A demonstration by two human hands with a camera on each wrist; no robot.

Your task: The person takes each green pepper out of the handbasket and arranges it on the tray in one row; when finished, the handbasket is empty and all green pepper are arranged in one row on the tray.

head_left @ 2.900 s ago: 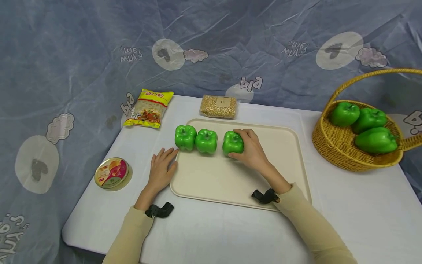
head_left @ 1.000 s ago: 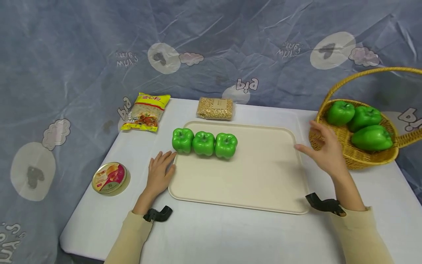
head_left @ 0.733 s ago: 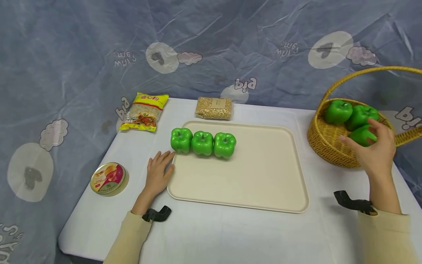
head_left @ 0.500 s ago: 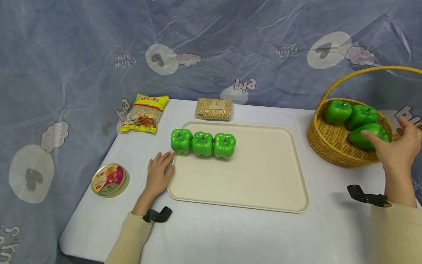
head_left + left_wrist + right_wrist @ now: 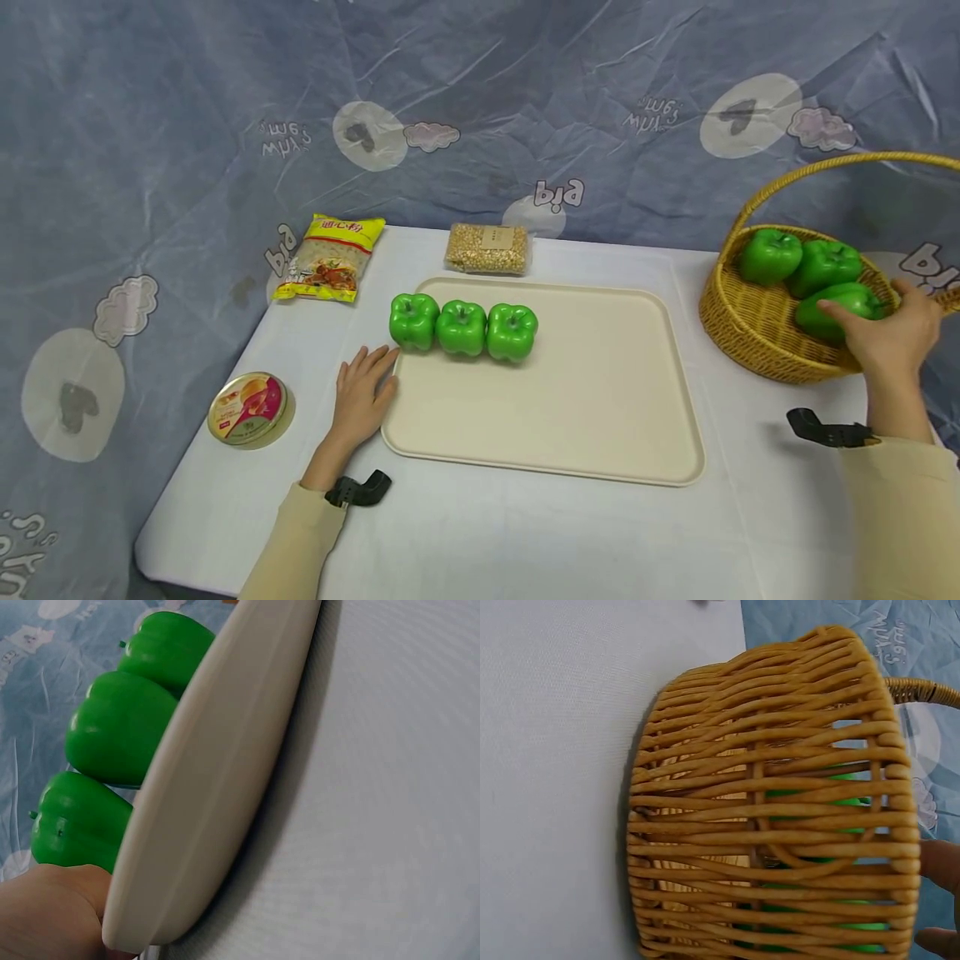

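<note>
Beside the left end of a beige tray (image 5: pixel 570 400), my left hand (image 5: pixel 362 398) rests with its fingers spread, fingertips near the rim. Three green bell peppers stand in a row along the tray's far left part; the leftmost bell pepper (image 5: pixel 414 320) is closest to that hand. My right hand (image 5: pixel 896 333) is over the near right rim of a wicker basket (image 5: pixel 757 350). Its thumb overlaps a green bell pepper (image 5: pixel 851 296) lying on its side inside, with the fingers toward the stem end. In the right wrist view the fingers (image 5: pixel 939 862) show apart beyond the basket wall.
Two more green bell peppers (image 5: pixel 771 257) sit at the back of the basket, under its tall handle (image 5: pixel 847 162). Behind the tray lies a grain packet (image 5: pixel 489 248). A yellow food bag (image 5: pixel 333 257) and a round tin (image 5: pixel 251 410) are on the left of the white table (image 5: pixel 525 533).
My right hand left the third pepper, now beside the other two on the tray, and moved right to the basket. Lately it shifted slightly left over the lying pepper. My left hand stayed put.
</note>
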